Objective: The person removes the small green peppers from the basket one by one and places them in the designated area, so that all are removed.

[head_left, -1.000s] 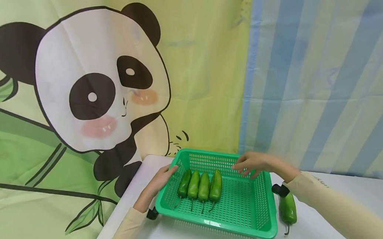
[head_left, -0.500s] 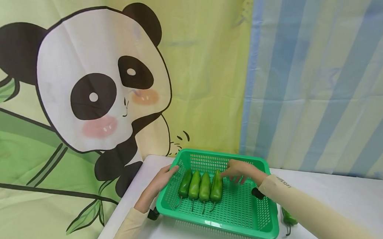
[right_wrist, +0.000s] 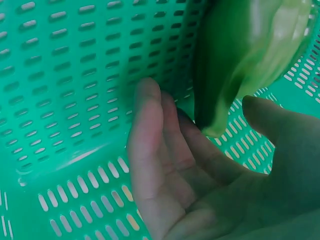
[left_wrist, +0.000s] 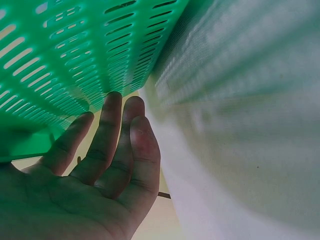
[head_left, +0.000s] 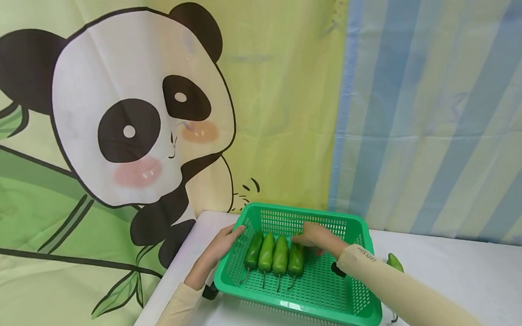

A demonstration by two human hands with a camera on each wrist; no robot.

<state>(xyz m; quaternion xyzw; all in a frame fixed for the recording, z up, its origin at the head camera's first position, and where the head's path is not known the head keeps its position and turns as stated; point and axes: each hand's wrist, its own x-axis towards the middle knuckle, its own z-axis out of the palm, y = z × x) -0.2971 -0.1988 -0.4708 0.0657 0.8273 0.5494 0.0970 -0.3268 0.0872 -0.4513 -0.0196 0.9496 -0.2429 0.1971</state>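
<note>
A green plastic basket [head_left: 309,312] stands on the white table, with several green chili peppers [head_left: 266,254] lying side by side in its left half, stems toward me. My left hand [head_left: 221,242] holds the basket's left rim, thumb over the edge; in the left wrist view its fingers lie along the outer wall. Inside the basket, my right hand [head_left: 317,237] is at the far end of the rightmost pepper [head_left: 296,264]. In the right wrist view that pepper's tip [right_wrist: 216,125] lies between thumb and index finger, the other fingers beside it.
Another green pepper [head_left: 395,262] lies on the white table [head_left: 475,279] right of the basket, partly hidden by my right sleeve. Behind the table hangs a curtain [head_left: 287,109] with a panda print and blue stripes.
My right hand has moved left and down from above the basket's right side to the rightmost pepper. The left hand stays at the rim, and the peppers in the basket keep their places.
</note>
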